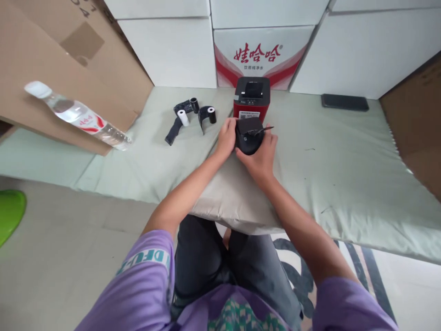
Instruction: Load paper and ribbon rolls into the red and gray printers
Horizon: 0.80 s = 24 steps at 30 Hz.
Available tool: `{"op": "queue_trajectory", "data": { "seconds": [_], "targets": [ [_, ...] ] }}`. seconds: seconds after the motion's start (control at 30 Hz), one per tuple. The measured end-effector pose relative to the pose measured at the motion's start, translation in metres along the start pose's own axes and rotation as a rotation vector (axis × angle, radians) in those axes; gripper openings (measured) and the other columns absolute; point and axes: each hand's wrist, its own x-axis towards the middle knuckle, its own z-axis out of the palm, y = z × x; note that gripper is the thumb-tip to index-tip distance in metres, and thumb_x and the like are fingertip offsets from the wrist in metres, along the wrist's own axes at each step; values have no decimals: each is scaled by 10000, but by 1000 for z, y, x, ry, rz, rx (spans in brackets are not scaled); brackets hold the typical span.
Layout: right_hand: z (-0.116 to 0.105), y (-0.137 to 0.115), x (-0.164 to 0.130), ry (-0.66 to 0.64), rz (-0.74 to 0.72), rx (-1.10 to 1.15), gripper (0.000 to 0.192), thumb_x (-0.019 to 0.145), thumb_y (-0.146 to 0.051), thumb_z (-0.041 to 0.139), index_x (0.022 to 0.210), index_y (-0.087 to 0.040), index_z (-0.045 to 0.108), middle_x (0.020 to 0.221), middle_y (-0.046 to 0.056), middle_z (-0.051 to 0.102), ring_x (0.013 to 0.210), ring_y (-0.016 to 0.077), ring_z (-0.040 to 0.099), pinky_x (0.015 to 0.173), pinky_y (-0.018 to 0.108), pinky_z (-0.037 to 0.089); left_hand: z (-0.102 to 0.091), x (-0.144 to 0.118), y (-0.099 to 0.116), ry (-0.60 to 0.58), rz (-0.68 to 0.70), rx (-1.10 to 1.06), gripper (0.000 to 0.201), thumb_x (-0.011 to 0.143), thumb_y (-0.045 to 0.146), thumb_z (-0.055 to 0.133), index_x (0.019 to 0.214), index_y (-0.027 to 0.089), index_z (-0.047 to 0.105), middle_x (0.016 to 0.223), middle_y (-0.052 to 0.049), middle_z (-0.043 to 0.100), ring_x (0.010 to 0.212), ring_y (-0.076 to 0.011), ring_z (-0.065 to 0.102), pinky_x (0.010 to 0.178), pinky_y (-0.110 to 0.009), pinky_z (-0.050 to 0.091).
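A red and black small printer stands on a pale green mat, its black rounded cover swung open toward me. My left hand grips the cover's left side. My right hand cups its right and front side, with a thin dark strip sticking out above the fingers. Left of the printer lie two white paper rolls with black wrappers.
A plastic water bottle leans on a cardboard box at left. White cartons line the back. A dark phone lies at far right, brown cardboard beyond it. A green object sits on the floor.
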Motion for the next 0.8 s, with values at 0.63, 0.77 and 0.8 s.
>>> {"op": "queue_trajectory", "data": {
  "seconds": [0.63, 0.77, 0.8],
  "targets": [
    [1, 14, -15, -178, 327, 540, 1152, 730, -418, 722, 1746, -238, 210, 1882, 154, 255, 1781, 349, 218, 1470, 609, 173, -33, -6, -11, -239, 19, 550, 350, 1158, 392, 463, 1163, 247, 781, 1222, -125, 823, 1330, -355, 689, 1292, -626, 398],
    [8, 31, -3, -168, 398, 686, 1039, 694, -318, 589, 1688, -282, 286, 1875, 108, 299, 1767, 270, 279, 1452, 571, 266, -36, -4, -8, -292, 13, 598, 379, 1142, 324, 437, 1316, 287, 771, 1383, -119, 786, 1470, -356, 600, 1321, -674, 324],
    [8, 34, 0, -164, 404, 699, 1026, 681, -301, 573, 1673, -283, 308, 1866, 104, 324, 1759, 259, 300, 1448, 566, 280, -40, -2, -7, -332, 9, 601, 403, 1142, 329, 424, 1356, 292, 763, 1424, -115, 774, 1496, -350, 587, 1333, -676, 305]
  ]
}}
